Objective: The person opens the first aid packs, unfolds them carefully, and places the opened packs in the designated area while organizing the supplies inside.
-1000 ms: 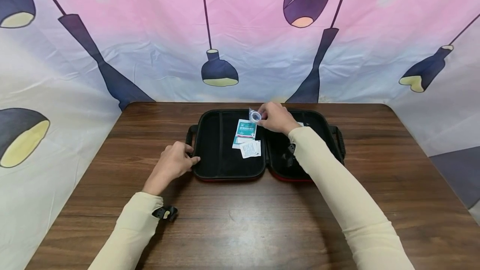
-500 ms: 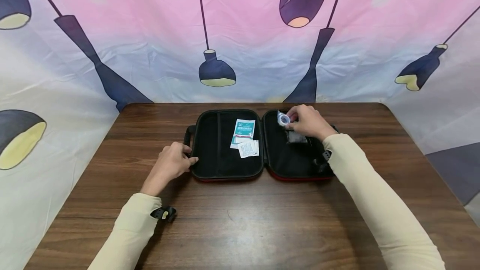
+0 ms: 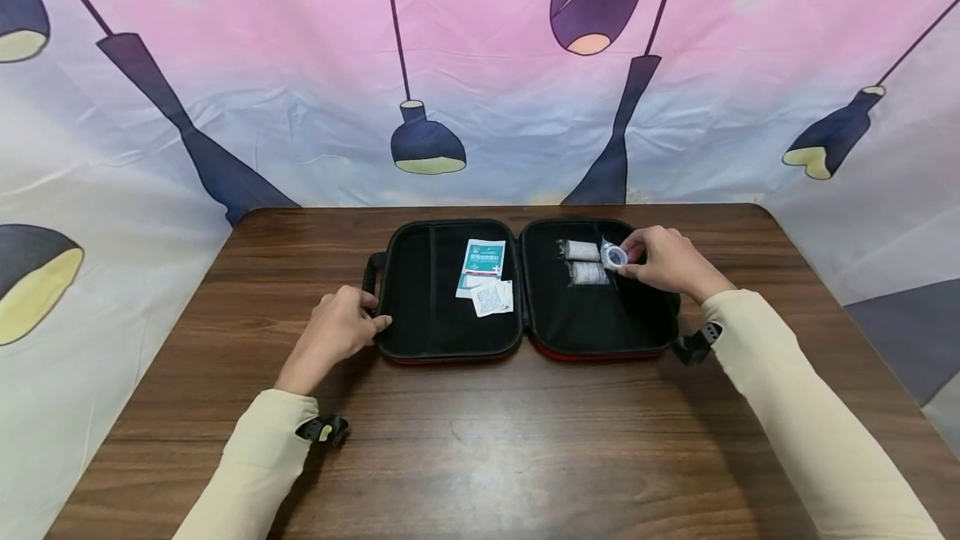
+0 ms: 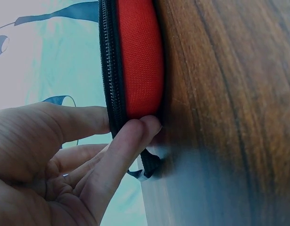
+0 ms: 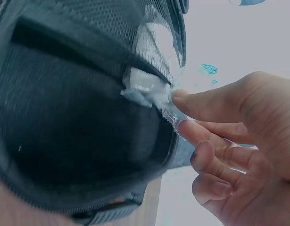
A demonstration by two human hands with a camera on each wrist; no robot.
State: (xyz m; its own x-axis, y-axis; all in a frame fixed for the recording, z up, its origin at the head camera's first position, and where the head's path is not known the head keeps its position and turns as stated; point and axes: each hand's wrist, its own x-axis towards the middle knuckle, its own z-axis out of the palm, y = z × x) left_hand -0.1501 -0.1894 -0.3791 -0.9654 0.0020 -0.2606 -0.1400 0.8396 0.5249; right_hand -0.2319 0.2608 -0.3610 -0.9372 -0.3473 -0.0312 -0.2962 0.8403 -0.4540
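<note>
A black-lined zip case point(image 3: 408, 298) with a red shell lies open flat on the table. At its left corner, my left hand point(image 3: 333, 327) holds the edge; in the left wrist view its fingertips meet the zipper and red side point(image 4: 140, 56). My right hand point(image 3: 667, 263) pinches the clear wrapper point(image 5: 172, 115) of a white tape roll point(image 3: 614, 257) over the case's right half. Beside the tape are two wrapped white bandage rolls, an upper roll point(image 3: 582, 251) and a lower roll point(image 3: 589, 273). The right wrist view shows a mesh pocket point(image 5: 107, 23) close by.
In the case's left half lie a teal and white packet point(image 3: 483, 258) and small white sachets point(image 3: 492, 298) overlapping it. A carry handle point(image 3: 370, 271) sticks out on the left. The wooden table point(image 3: 480, 440) ends at a patterned cloth backdrop point(image 3: 315, 140).
My right hand has carried the tape roll rightward from above the left half's packet to beside the bandage rolls, which now show. The left hand has stayed at the case's left corner.
</note>
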